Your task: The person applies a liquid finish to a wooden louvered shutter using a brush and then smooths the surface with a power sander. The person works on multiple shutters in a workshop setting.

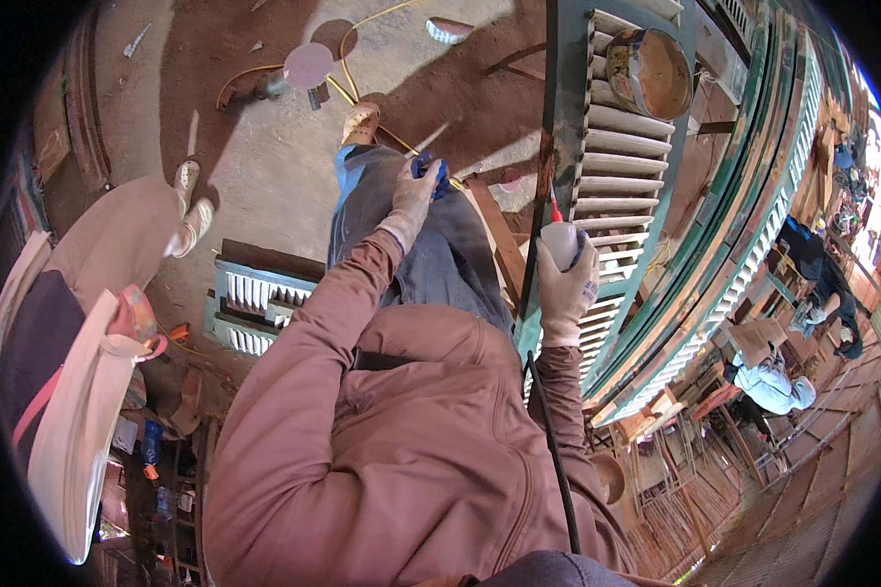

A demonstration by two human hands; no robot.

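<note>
A pale work glove covers my left hand, which is closed around a small dark-blue object above my knee. What kind of object it is I cannot make out. On the right, my gloved right hand grips a whitish squeeze bottle with a red nozzle pointing away from me. The bottle is beside the dark-green frame of a louvered shutter with pale slats. A round, open-topped tin rests on the slats at the shutter's far end.
A disc sander with a yellow cord lies on the dusty floor ahead. More green shutters stand along the right. Another louvered piece is low on the left. A person stands at left; another person is at far right.
</note>
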